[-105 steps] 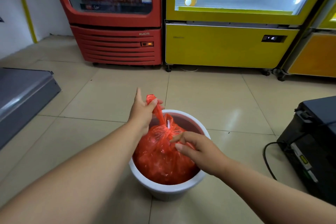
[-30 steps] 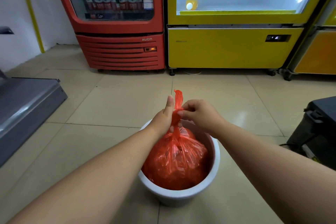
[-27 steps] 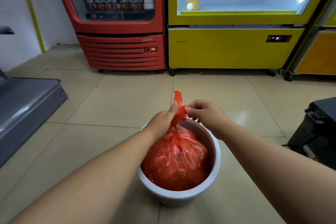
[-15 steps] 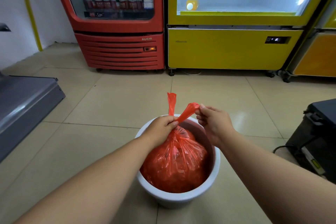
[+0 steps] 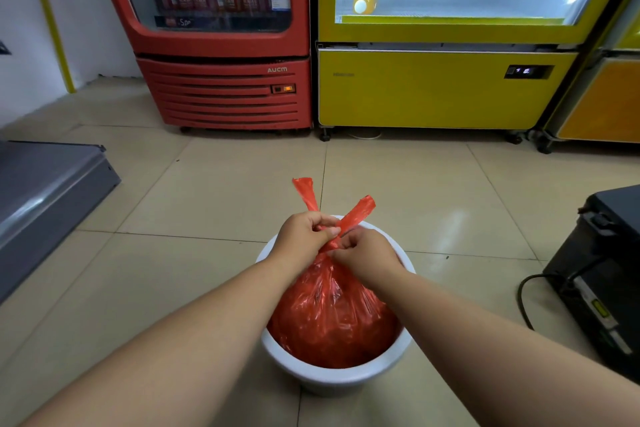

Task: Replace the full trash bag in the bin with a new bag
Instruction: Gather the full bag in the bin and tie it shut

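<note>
- At lower centre of the frame, the left hand [image 5: 304, 232] curls its fingers round the gathered neck of the red trash bag [image 5: 332, 315], with the thumb laid across the twist.
- The right hand [image 5: 367, 255] touches it from the right and pinches the same neck just below. Both grips are tight on the plastic.
- Above the knuckles stand an upright tail [image 5: 304, 192] and a leaning tail [image 5: 358, 210] that points to the upper right. We take this as tying the mouth shut so nothing spills when the bag is lifted.
- We cannot tell whether the knot is already cinched, because fingers cover the crossing.
- The bag bulges full and sits inside the white bin [image 5: 332, 378] on the tiled floor. We judge it not yet lifted out, and we see no new bag.
- Across the top of the frame stand a red cooler [image 5: 225, 90] and a yellow cooler [image 5: 433, 90]. A grey unit [image 5: 45, 191] sits at the left edge and a black machine [image 5: 602, 274] at the right, all well apart from the bin.
</note>
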`<state>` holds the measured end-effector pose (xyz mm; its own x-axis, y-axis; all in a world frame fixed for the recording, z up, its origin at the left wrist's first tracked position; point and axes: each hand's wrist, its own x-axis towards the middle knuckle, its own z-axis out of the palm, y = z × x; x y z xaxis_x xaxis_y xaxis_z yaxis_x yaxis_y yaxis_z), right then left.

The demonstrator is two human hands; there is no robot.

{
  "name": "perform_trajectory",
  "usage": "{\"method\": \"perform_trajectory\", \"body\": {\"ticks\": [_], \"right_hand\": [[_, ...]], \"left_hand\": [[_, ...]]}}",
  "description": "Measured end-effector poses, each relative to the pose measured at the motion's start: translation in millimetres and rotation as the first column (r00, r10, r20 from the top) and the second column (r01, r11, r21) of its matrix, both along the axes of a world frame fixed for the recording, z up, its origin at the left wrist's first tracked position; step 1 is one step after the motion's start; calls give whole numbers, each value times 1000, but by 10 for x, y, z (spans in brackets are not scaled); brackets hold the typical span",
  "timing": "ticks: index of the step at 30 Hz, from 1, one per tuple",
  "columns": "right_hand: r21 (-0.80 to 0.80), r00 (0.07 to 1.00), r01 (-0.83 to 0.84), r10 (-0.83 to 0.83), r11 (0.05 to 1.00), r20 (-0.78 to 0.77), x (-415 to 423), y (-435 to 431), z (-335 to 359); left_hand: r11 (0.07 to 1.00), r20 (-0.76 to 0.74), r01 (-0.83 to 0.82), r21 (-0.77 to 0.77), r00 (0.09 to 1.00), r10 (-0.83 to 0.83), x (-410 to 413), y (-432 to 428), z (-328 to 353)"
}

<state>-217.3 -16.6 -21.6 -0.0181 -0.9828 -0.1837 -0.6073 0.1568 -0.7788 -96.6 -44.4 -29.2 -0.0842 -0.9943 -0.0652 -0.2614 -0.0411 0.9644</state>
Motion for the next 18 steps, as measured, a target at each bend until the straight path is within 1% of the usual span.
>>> {"method": "perform_trajectory", "body": {"ticks": [1, 2, 4, 7, 8, 10, 13, 14, 15, 16, 17, 18], "right_hand": [[-31, 999, -12, 11, 999, -33, -7, 8, -3], [-65, 997, -27, 22, 998, -77, -15, 20, -2], [-119, 985, -59, 38, 991, -170, -43, 41, 8], [-145, 973, -84, 49, 986, -225, -86, 47, 19], [-149, 973, -83, 47, 985, -228, -100, 37, 29], [-173, 972, -78, 36, 982, -232, -126, 18, 44], [-202, 967, -94, 41, 975, -252, -159, 12, 56], [-210, 965, -104, 47, 972, -259, -165, 14, 57], [-220, 963, -114, 53, 969, -264, -171, 16, 53], [-226, 963, -119, 57, 967, -264, -173, 18, 48], [-235, 964, -120, 57, 965, -258, -171, 27, 40], [-245, 968, -108, 46, 963, -248, -169, 36, 27]], "left_hand": [[999, 23, -22, -25, 999, 23, -4, 3, 6], [997, 80, -36, -62, 996, 41, -5, 4, 15], [990, 275, 18, -139, 961, 21, 2, 8, 39], [947, 526, 255, -196, 842, -118, 34, 14, 80], [921, 588, 336, -196, 792, -164, 56, 21, 99], [865, 663, 464, -190, 710, -236, 120, 37, 132], [791, 747, 576, -206, 614, -253, 186, 33, 148], [792, 771, 583, -185, 585, -251, 192, 22, 151], [807, 774, 572, -147, 575, -266, 186, 8, 161], [835, 739, 542, -97, 601, -305, 175, -2, 170], [866, 657, 499, -34, 664, -357, 156, -8, 187], [892, 529, 451, 43, 747, -403, 138, -6, 204]]}}
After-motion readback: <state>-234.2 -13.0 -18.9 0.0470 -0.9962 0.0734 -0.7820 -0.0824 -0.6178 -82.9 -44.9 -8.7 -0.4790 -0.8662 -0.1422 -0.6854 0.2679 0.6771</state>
